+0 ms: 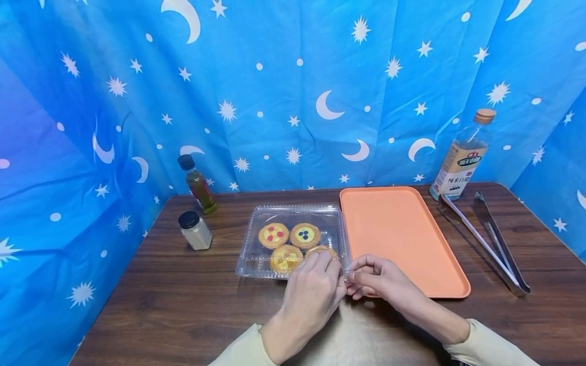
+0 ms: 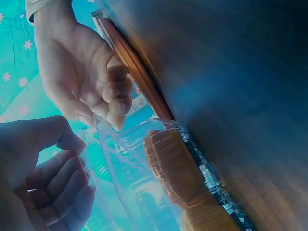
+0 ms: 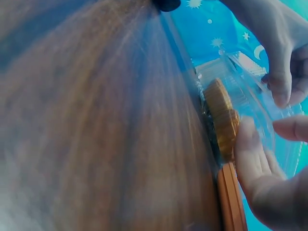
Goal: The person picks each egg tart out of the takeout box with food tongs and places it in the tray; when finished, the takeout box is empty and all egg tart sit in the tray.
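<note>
A clear plastic clamshell container (image 1: 267, 213) with its lid down holds several egg tarts, one topped with red dots (image 1: 273, 235) and one with dark blue dots (image 1: 305, 235). Over its near right corner, my left hand (image 1: 313, 284) bends its fingers and pinches the lid edge, partly covering one tart. My right hand (image 1: 382, 279) grips the same corner from the right, thumb and fingers close about the rim. Seen from the left wrist, my right hand (image 2: 89, 72) has curled fingers at the plastic corner. The exact contact is partly hidden.
An orange tray (image 1: 389, 229) lies right beside the container. Metal tongs (image 1: 494, 249) and a tall labelled bottle (image 1: 462, 157) stand farther right. On the left are a small dark-capped bottle (image 1: 199, 188) and a black-lidded shaker (image 1: 196, 231). A blue starry cloth (image 1: 284, 66) hangs behind.
</note>
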Demonstrator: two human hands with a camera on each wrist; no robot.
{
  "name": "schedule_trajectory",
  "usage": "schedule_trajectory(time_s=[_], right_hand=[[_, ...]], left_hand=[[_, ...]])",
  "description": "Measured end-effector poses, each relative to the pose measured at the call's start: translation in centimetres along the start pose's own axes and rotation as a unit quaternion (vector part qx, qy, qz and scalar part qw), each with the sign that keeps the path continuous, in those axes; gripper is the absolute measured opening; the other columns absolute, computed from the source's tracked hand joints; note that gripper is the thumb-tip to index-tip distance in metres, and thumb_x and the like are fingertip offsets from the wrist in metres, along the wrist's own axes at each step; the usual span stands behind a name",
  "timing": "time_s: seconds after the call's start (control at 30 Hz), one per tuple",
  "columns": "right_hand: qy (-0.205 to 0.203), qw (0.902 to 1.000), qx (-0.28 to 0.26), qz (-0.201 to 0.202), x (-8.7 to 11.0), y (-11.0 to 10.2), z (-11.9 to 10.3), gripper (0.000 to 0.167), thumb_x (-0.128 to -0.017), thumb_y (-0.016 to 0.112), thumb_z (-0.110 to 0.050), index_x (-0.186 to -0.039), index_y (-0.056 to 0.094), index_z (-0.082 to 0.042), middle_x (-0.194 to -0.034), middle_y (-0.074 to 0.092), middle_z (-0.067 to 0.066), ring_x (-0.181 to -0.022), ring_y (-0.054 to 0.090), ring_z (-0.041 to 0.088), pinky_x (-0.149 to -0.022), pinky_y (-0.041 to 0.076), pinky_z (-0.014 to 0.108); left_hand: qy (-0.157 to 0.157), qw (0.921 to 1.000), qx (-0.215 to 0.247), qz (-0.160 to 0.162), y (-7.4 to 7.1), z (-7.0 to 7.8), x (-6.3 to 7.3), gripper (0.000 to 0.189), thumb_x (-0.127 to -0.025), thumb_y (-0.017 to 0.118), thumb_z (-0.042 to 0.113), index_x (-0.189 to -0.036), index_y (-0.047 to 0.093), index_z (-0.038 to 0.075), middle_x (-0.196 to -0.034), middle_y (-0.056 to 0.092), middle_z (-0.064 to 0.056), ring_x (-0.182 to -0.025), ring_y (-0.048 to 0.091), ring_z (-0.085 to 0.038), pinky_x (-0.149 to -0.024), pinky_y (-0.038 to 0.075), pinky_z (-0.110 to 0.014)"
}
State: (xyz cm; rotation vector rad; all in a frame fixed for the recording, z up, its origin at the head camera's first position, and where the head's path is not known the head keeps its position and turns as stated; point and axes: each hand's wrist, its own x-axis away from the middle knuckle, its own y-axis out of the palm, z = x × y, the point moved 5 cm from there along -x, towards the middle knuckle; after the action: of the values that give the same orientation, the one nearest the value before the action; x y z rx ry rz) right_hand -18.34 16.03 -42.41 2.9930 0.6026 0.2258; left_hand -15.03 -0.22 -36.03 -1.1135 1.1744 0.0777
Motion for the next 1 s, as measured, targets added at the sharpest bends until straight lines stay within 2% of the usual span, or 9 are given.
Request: schedule_trajectory(time_s=[0.1, 0.17, 0.33, 0.43, 0.8, 1.0], right_hand=[[-0.007, 0.9987, 0.005, 0.05, 0.1, 0.0, -0.2, 0.04, -0.099, 0.068, -0.005, -0.127, 0.043, 0.01, -0.1, 0.071, 0.014, -0.085, 0.073, 0.021, -0.077, 0.063, 0.034], [-0.021, 0.9975, 0.013, 0.066, 0.2, 0.1, -0.4, 0.042, -0.099, 0.07, -0.004, -0.128, 0.043, 0.01, -0.1, 0.071, 0.015, -0.085, 0.074, 0.022, -0.077, 0.063, 0.034], [-0.057, 0.9963, 0.039, 0.051, 0.5, 0.2, -0.7, 0.036, -0.103, 0.069, -0.007, -0.129, 0.055, 0.014, -0.105, 0.072, 0.019, -0.09, 0.075, 0.024, -0.08, 0.063, 0.036], [-0.059, 0.9965, 0.04, 0.044, 0.5, 0.3, -0.6, 0.037, -0.104, 0.068, -0.008, -0.133, 0.058, 0.013, -0.106, 0.074, 0.019, -0.091, 0.076, 0.024, -0.082, 0.063, 0.037], [-0.027, 0.9977, 0.009, 0.062, 0.4, 0.3, -0.3, 0.038, -0.107, 0.063, -0.007, -0.137, 0.053, 0.015, -0.105, 0.074, 0.016, -0.09, 0.076, 0.021, -0.082, 0.062, 0.035], [-0.017, 0.9975, -0.004, 0.069, 0.3, 0.3, -0.2, 0.04, -0.107, 0.065, -0.009, -0.138, 0.054, 0.013, -0.105, 0.075, 0.016, -0.09, 0.076, 0.023, -0.083, 0.062, 0.036]], left_hand=[[-0.003, 1.0, 0.004, -0.005, -0.1, 0.0, 0.0, 0.006, -0.078, 0.074, 0.009, -0.081, 0.068, 0.01, -0.083, 0.062, -0.001, -0.074, 0.059, -0.017, -0.062, 0.052, -0.028], [-0.004, 0.9999, 0.004, -0.009, -0.2, 0.0, -0.1, 0.007, -0.08, 0.076, 0.009, -0.082, 0.069, 0.01, -0.084, 0.063, -0.001, -0.075, 0.06, -0.017, -0.063, 0.052, -0.028], [0.002, 1.0, -0.002, 0.0, -0.4, 0.0, -0.2, 0.013, -0.078, 0.083, 0.01, -0.082, 0.071, 0.01, -0.084, 0.063, 0.0, -0.074, 0.059, -0.015, -0.064, 0.052, -0.026], [0.002, 1.0, -0.001, 0.008, -0.5, -0.1, -0.1, 0.013, -0.077, 0.083, 0.01, -0.083, 0.072, 0.009, -0.084, 0.062, 0.0, -0.073, 0.059, -0.014, -0.063, 0.052, -0.025], [-0.016, 0.9998, 0.01, 0.004, -1.4, -1.9, 1.0, 0.024, -0.078, 0.091, 0.013, -0.09, 0.07, 0.01, -0.09, 0.061, -0.001, -0.076, 0.058, -0.017, -0.063, 0.054, -0.029], [-0.037, 0.9993, -0.001, 0.006, -2.4, -3.3, 2.0, 0.031, -0.073, 0.093, 0.011, -0.093, 0.068, 0.009, -0.09, 0.06, -0.002, -0.081, 0.06, -0.019, -0.063, 0.056, -0.03]])
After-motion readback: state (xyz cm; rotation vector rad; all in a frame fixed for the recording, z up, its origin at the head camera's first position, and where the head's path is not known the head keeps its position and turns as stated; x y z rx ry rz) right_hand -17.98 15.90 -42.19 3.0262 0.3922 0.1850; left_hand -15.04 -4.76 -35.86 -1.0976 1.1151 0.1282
